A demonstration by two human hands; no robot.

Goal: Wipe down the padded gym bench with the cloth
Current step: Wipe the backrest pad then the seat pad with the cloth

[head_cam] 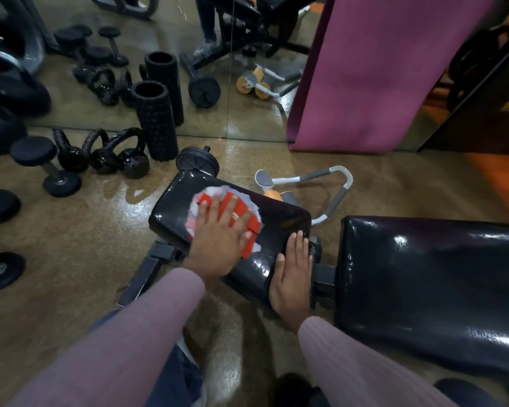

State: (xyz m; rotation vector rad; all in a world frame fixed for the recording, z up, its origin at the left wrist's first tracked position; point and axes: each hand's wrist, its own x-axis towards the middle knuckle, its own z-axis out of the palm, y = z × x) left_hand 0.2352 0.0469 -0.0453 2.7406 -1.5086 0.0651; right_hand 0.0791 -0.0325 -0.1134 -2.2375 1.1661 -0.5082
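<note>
Black iron kettlebells [116, 155] sit beside an upright black textured foam roller [156, 121] on the glossy brown floor [71, 259], near black round-headed dumbbells [46, 165]. A purple mat [373, 69] hangs at a mirror [218, 113]. A grey-and-orange ab roller [306, 183] lies nearby.

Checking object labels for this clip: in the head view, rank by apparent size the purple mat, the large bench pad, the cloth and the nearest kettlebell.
1. Purple mat
2. Large bench pad, close behind; its nearness to the camera makes this order unsure
3. Cloth, partly hidden under the left hand
4. Kettlebell

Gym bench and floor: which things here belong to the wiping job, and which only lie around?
In use: cloth, left hand, right hand, small bench pad, long bench pad.

Lying about: kettlebells, foam roller, dumbbell, purple mat, ab roller.
</note>
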